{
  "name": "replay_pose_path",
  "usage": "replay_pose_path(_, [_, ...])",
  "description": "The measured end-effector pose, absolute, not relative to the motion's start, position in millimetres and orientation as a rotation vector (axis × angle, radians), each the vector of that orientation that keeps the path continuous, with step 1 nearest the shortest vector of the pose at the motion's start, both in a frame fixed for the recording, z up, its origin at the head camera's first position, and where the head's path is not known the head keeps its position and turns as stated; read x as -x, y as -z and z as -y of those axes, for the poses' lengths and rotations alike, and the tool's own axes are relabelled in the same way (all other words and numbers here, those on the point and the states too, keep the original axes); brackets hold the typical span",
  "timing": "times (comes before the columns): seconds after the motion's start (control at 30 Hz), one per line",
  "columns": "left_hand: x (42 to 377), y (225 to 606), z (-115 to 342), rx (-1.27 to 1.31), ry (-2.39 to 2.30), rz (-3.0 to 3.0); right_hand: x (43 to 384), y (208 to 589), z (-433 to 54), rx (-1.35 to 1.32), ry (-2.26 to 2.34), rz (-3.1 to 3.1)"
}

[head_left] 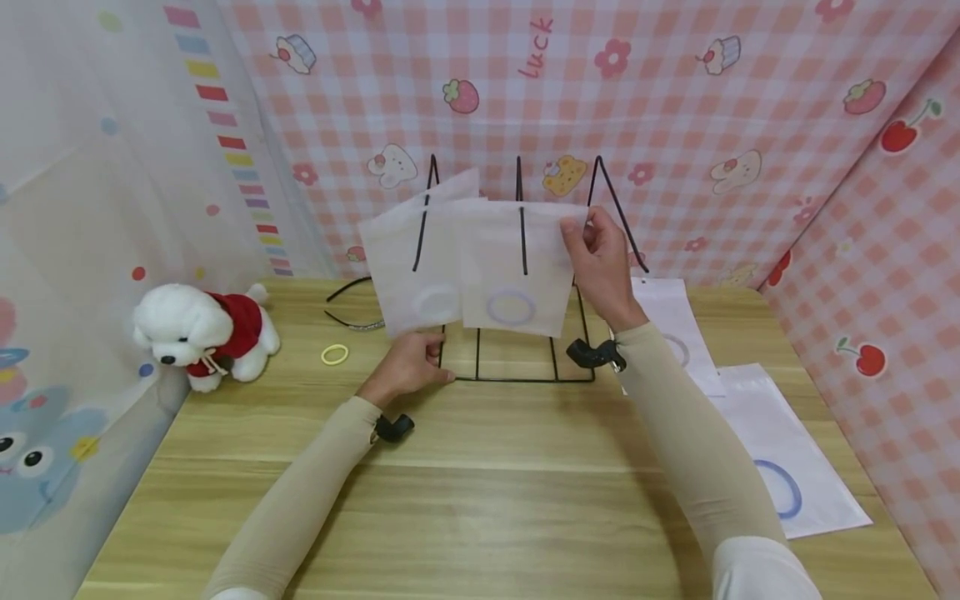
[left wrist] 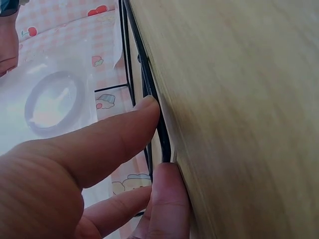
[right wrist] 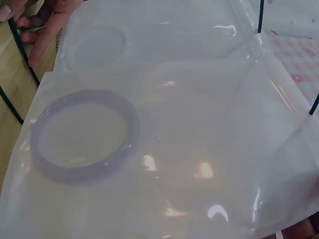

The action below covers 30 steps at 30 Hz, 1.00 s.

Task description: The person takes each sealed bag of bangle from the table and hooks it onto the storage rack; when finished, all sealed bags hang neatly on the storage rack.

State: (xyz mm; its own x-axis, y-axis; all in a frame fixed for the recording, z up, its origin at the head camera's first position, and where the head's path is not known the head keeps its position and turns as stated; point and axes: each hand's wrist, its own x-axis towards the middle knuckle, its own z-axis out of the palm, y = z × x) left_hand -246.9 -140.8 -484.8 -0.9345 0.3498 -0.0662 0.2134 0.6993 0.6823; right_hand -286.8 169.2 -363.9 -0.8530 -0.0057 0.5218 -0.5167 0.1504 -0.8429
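Note:
A black wire display rack (head_left: 525, 380) with hooks stands on the table. My left hand (head_left: 408, 364) pinches its base wire near the front left corner, between thumb and finger (left wrist: 109, 144). From the middle hook hangs a translucent bag (head_left: 547, 267) with a lilac ring (right wrist: 134, 127) inside. The top right corner of that bag is between the thumb and fingers of my right hand (head_left: 603, 267). Another translucent bag (head_left: 397, 258), holding a pale ring, hangs tilted on the left hook and partly overlaps the first. The right hook carries no bag.
Two more bags lie on the right, one behind (head_left: 663, 308) and one nearer (head_left: 757, 417) with a blue ring. On the left are a yellow ring (head_left: 325, 358), a thin black curved item (head_left: 348, 287) and a white plush dog (head_left: 243, 321). A checked cloth (head_left: 480, 50) hangs behind.

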Motion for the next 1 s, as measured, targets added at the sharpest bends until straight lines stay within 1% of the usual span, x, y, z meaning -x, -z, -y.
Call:
replay_pose_path(0.23, [246,484,140,-0.444,-1.051,-2.719,284,374,-184,-0.488,-1.757,2.11])
replay_pose_path(0.5, [247,485,141,-0.437,-1.038,-2.724,286,400,-223,-0.434,-1.727,2.232])
replay_pose_path(0.8, [247,487,141,-0.438,-1.049,-2.714,303,428,-276,-0.151,-1.528,2.328])
replay_pose_path(1.0, [247,487,140,-0.444,-1.055,-2.723,317,448,-310,-0.018,-1.421,2.385])
